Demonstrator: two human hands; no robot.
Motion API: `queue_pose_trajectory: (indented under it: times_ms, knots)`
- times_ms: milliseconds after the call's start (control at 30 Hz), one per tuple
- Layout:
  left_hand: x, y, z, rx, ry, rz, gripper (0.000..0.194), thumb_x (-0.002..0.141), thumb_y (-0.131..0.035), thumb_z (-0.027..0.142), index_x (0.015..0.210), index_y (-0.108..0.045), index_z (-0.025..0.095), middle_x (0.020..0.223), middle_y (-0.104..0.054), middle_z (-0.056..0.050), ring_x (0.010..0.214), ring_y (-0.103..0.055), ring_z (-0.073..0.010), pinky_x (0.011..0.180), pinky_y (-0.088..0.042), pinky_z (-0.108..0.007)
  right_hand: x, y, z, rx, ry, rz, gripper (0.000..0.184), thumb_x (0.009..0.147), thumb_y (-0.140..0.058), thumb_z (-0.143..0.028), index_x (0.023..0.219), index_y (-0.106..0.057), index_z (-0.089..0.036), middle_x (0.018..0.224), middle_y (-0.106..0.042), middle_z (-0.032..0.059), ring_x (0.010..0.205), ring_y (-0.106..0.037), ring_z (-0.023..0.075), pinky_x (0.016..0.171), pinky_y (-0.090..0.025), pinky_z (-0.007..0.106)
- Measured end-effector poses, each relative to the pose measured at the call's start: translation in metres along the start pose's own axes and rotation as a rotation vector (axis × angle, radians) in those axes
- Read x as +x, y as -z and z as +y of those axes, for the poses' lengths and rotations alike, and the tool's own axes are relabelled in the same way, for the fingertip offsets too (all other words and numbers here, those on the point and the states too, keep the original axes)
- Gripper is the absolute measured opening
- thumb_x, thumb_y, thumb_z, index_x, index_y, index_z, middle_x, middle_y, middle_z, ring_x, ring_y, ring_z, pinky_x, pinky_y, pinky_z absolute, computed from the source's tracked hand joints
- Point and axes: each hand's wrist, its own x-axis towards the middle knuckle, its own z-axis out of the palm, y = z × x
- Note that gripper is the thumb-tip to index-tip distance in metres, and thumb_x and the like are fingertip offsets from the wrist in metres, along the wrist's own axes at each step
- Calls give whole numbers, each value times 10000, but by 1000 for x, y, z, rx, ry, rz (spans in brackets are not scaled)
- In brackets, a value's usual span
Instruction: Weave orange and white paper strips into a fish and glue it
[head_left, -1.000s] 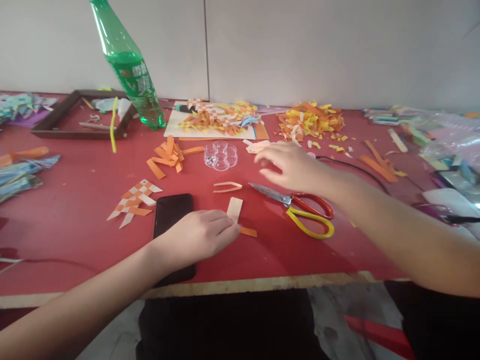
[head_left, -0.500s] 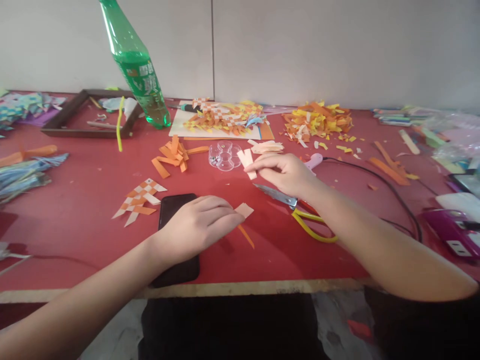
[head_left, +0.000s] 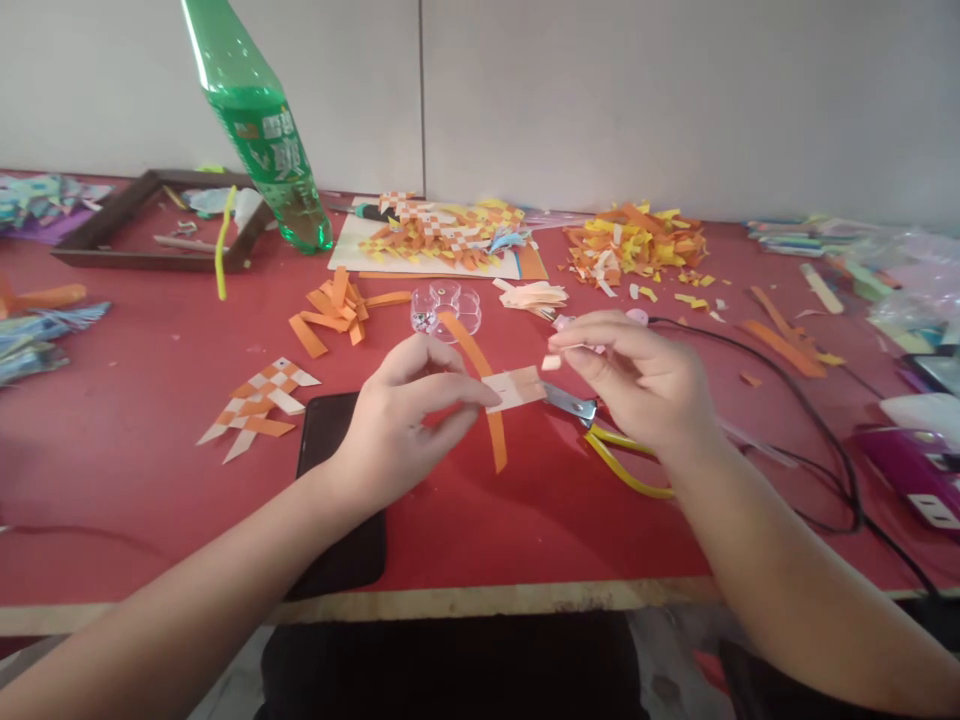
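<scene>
My left hand (head_left: 412, 420) pinches pale paper strips (head_left: 516, 388) at their left end. An orange paper strip (head_left: 496, 440) crosses them, sticking out above and below. To the right, my right hand (head_left: 637, 375) has thumb and forefinger closed on a small pale paper strip (head_left: 552, 362), its end showing short of the other strips. Beneath that hand lie scissors (head_left: 615, 460) with yellow handles and metal blades, partly hidden. A black phone (head_left: 341, 560) lies under my left forearm. Left of it rests an orange-and-white woven paper fish (head_left: 262, 395).
Orange strips (head_left: 330, 315) and a clear plastic dish (head_left: 446, 305) lie ahead, beside pale strips (head_left: 532, 296). A green bottle (head_left: 281, 170) stands near a dark frame (head_left: 127, 258). Paper scraps (head_left: 637, 240) heap at the back. A black cable (head_left: 795, 400) curves at right.
My left hand has lifted, raising the pale and orange strips. My right hand has drawn back right and nearer with a pale strip, now level with my left. The view has shifted slightly.
</scene>
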Motion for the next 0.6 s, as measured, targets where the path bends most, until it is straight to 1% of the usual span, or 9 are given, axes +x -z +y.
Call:
queue_pose_trajectory:
  times_ms: [67, 133, 200, 233, 300, 400, 500, 600]
  knots:
    - [-4, -3, -3, -40, 59, 1, 183, 823, -628, 27, 859, -742, 166, 868, -545, -33, 773, -584, -123, 699, -501, -264, -6, -7, 1, -12, -39, -14, 219, 939, -585, -221, 1096, -705, -317, 932, -687, 19, 905, -653, 175, 885, -533, 385]
    - [-8, -3, -4, -22, 99, 9, 192, 819, -628, 38, 850, -749, 183, 956, -561, -60, 861, -595, -152, 741, -499, -291, -12, -13, 1, 31, -124, -44, 262, 950, -570, -235, 1186, -654, -313, 933, -679, 16, 888, -655, 162, 855, -544, 353]
    - [-10, -2, -4, 4, 124, -7, 178, 822, -638, 62, 855, -750, 195, 1048, -591, -83, 949, -597, -184, 813, -491, -332, -15, -18, 0, 119, -197, -53, 276, 951, -569, -230, 1212, -612, -308, 937, -672, 5, 876, -657, 140, 808, -553, 298]
    - [-11, -2, -4, -1, 132, -29, 164, 827, -645, 75, 870, -746, 197, 1065, -618, -84, 966, -601, -189, 843, -485, -345, -16, -20, 0, 155, -215, -64, 253, 949, -570, -220, 1185, -613, -300, 935, -670, 1, 865, -658, 130, 785, -554, 274]
    - [-12, -1, -4, -48, 134, -86, 139, 840, -655, 93, 906, -729, 190, 1018, -683, -65, 933, -624, -175, 869, -482, -341, -15, -23, -2, 180, -201, -104, 181, 944, -570, -193, 1085, -652, -273, 930, -676, 2, 845, -659, 117, 757, -548, 249]
    - [-13, -1, -5, -113, 112, -149, 133, 851, -653, 83, 924, -710, 179, 912, -735, -32, 859, -640, -150, 838, -494, -309, -12, -25, -4, 179, -172, -180, 169, 937, -574, -179, 1023, -703, -247, 927, -698, 18, 838, -673, 124, 755, -548, 260]
    - [-14, -2, -6, -105, 75, -172, 133, 852, -652, 74, 919, -703, 178, 895, -747, -25, 831, -622, -154, 812, -502, -312, -13, -28, -6, 262, -273, -169, 151, 921, -606, -215, 1040, -695, -244, 947, -714, 23, 859, -706, 140, 755, -570, 265]
    - [-14, -2, -5, -82, 27, -176, 118, 851, -666, 83, 912, -689, 181, 899, -748, -24, 804, -611, -153, 801, -506, -327, -15, -32, -8, 356, -374, -131, 75, 895, -646, -241, 967, -659, -229, 896, -713, 9, 847, -725, 146, 739, -583, 248]
